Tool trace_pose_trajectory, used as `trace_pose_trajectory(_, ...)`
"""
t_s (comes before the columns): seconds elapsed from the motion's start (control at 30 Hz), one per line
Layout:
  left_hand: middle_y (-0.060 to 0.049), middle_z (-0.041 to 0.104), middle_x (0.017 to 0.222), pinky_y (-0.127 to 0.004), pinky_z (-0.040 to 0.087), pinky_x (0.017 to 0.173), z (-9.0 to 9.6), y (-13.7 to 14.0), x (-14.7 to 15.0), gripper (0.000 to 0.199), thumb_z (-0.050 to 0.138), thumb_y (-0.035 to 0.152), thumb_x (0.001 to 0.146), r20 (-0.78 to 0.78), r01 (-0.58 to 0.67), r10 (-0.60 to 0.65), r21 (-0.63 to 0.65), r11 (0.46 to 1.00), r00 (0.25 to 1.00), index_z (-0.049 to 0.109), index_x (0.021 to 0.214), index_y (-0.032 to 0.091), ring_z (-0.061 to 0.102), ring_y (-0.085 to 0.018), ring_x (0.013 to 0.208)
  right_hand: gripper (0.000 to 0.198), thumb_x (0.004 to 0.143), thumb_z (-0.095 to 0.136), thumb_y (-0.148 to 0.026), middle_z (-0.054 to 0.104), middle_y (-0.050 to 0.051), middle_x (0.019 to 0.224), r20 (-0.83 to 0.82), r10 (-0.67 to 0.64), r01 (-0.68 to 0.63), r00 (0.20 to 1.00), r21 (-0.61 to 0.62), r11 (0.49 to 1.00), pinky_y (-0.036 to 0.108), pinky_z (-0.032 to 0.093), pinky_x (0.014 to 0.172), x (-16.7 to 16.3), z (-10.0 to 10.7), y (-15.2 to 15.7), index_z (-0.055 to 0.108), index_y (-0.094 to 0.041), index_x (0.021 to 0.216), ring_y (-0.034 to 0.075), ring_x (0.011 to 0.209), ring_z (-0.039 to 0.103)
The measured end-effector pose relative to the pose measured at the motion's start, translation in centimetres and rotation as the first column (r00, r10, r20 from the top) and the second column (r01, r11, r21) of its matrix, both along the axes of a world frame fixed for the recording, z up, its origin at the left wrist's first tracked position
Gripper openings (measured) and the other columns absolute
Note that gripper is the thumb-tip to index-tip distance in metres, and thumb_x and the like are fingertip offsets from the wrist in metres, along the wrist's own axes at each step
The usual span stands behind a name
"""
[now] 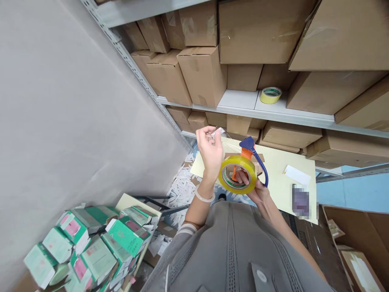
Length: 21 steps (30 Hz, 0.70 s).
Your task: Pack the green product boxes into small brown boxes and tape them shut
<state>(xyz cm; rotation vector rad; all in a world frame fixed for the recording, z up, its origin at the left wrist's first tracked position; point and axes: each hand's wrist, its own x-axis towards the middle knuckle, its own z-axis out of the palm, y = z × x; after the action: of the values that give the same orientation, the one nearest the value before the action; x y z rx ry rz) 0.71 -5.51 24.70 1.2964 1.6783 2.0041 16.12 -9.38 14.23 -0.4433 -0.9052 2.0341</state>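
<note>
In front of my body, my right hand (258,192) grips a tape dispenser (246,149) with an orange frame and a dark blue handle. A large roll of yellowish clear packing tape (223,178) sits on it, and some fingers show through the roll's core. To the left, my left hand (209,152) is raised with its fingers pinched on the tape's loose end (219,132), which looks whitish and shiny. A thin clear strip seems to run from there towards the dispenser's head. Below the roll, a brown cardboard piece (260,157) is partly hidden on the pale table (276,160).
Shelves (240,99) full of cardboard boxes (202,75) stand ahead, with another tape roll (270,95) on one. A white slip (296,174) lies on the table. Green cartons (127,235) are heaped at lower left. Paper shreds (182,184) cover the floor beside the grey wall.
</note>
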Motion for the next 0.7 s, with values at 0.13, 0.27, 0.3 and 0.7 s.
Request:
trace_pose_trajectory(0.13, -0.007, 0.046, 0.119, -0.024, 0.052, 0.079, -1.8, -2.2, 0.6, 0.035, 0.068, 0.045, 0.089, 0.113, 0.074, -0.063, -0.099, 0.992, 0.992, 0.050, 0.110, 0.024, 0.055, -0.014, 0.100, 0.057, 0.051, 0.080, -0.077, 0.052, 0.001, 0.057, -0.001, -0.007, 0.007, 1.000, -0.043, 0.999, 0.042, 0.053, 0.077, 0.5, -0.1, 0.3, 0.053, -0.027, 0.059, 0.027, 0.079, 0.061)
trace_pose_trajectory(0.27, -0.006, 0.045, 0.121, -0.030, 0.055, 0.087, -2.8, -3.8, 0.5, 0.060, 0.085, 0.045, 0.072, 0.417, 0.508, -0.421, -0.120, 0.853, 0.805, 0.047, 0.115, 0.026, 0.055, -0.017, 0.109, 0.062, 0.045, 0.078, -0.082, 0.048, 0.000, 0.052, 0.051, 0.032, -0.029, 0.998, -0.065, 0.997, 0.043, 0.054, 0.080, 1.2, 0.0, 0.6, 0.051, -0.027, 0.051, 0.027, 0.078, 0.061)
trace_pose_trajectory(0.3, -0.006, 0.046, 0.119, -0.031, 0.055, 0.088, -3.0, -4.1, 0.3, 0.068, 0.089, 0.043, 0.066, 0.473, 0.596, -0.484, -0.115, 0.795, 0.736, 0.046, 0.115, 0.026, 0.055, -0.017, 0.107, 0.061, 0.044, 0.079, -0.082, 0.047, 0.000, 0.050, 0.066, 0.048, -0.044, 0.997, -0.069, 0.997, 0.043, 0.054, 0.081, 1.3, 0.1, 0.7, 0.052, -0.028, 0.051, 0.028, 0.078, 0.061)
trace_pose_trajectory(0.7, 0.001, 0.055, 0.098, -0.026, 0.053, 0.080, -3.8, -4.7, 1.3, 0.069, 0.093, 0.031, 0.059, 0.602, 0.425, -0.275, -0.119, 0.897, 0.750, 0.043, 0.107, 0.025, 0.058, -0.011, 0.089, 0.056, 0.050, 0.082, -0.074, 0.073, 0.004, 0.080, 0.123, -0.031, 0.053, 0.992, -0.172, 0.984, 0.042, 0.057, 0.085, 1.2, 1.2, 1.2, 0.070, -0.028, 0.079, 0.031, 0.102, 0.067)
